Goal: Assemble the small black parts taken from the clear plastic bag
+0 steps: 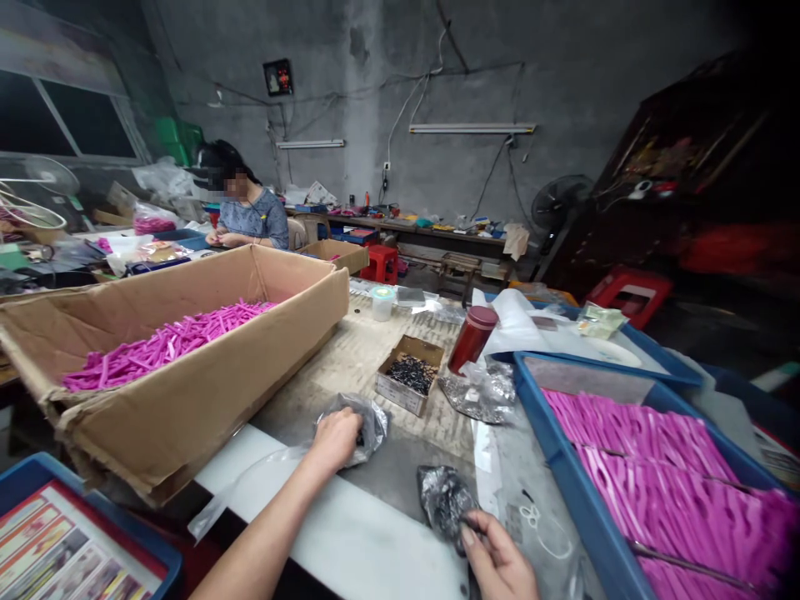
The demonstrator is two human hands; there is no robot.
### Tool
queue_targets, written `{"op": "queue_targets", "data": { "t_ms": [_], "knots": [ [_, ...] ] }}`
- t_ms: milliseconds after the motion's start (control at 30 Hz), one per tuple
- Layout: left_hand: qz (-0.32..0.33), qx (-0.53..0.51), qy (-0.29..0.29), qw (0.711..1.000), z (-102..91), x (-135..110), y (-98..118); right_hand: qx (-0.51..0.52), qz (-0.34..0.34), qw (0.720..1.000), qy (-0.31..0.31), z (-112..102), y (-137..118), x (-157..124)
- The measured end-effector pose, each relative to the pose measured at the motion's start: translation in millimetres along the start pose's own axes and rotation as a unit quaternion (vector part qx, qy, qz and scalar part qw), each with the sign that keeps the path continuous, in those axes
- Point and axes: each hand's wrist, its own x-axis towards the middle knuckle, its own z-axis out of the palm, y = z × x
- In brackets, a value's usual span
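My left hand [337, 437] reaches into a clear plastic bag [373, 429] with dark contents, its fingers curled down and closed. Its fingertips are hidden, so whatever they hold does not show. At the lower right, my right hand [500, 562] has thumb and fingers pinched together on something small and dark that I cannot make out. Just beyond those fingertips lies a crumpled plastic bag [445, 500], dark inside. Behind both hands stands a small cardboard box [400, 395] holding many small black pieces.
A large cardboard box [206, 408] of pink strips stands left. A blue tray [556, 475] with bundled pink pieces sits right. Beyond the small box are a dark red canister [473, 337] and a lidded tub [382, 307]. Another person [253, 208] sits further back.
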Motion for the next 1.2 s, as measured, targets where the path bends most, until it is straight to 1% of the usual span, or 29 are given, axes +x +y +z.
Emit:
{"op": "queue_targets", "data": {
  "t_ms": [133, 233, 400, 567, 633, 767, 933, 1067, 1100, 1133, 1200],
  "knots": [
    [0.004, -0.029, 0.011, 1.000, -2.3, -3, -3, -0.003, 0.023, 0.999, -0.030, -3, 0, 2],
    [0.002, -0.060, 0.018, 0.998, -6.0, -4, -6, -0.002, 0.026, 0.999, -0.024, -3, 1, 2],
    [0.005, -0.135, 0.035, 0.990, -14.8, -3, -9, 0.004, 0.013, 1.000, -0.019, 0, 3, 0],
    [-0.005, -0.220, 0.034, 0.975, -18.1, -4, -14, 0.003, -0.020, 0.999, 0.042, 6, 3, -3],
    [-0.012, -0.255, 0.032, 0.966, -16.3, -4, -16, -0.003, -0.020, 0.999, 0.040, 7, 3, -3],
    [-0.025, -0.328, 0.024, 0.944, -11.8, -3, -18, -0.015, -0.013, 1.000, 0.017, 6, 4, -2],
    [-0.040, -0.420, 0.005, 0.907, -13.9, -5, -13, -0.011, -0.019, 0.999, 0.039, 7, 7, -5],
    [-0.043, -0.484, -0.030, 0.874, -21.1, -13, -1, -0.001, -0.014, 0.999, 0.030, 7, 8, -3],
    [-0.041, -0.509, -0.046, 0.859, -22.2, -15, 4, 0.003, -0.009, 1.000, 0.018, 6, 7, -3],
    [-0.040, -0.543, -0.066, 0.836, -22.6, -18, 9, 0.007, -0.003, 1.000, 0.002, 6, 4, -2],
    [-0.038, -0.626, -0.106, 0.771, -20.9, -23, 21, 0.019, 0.009, 0.999, -0.037, 7, -3, -1]
  ]
}}
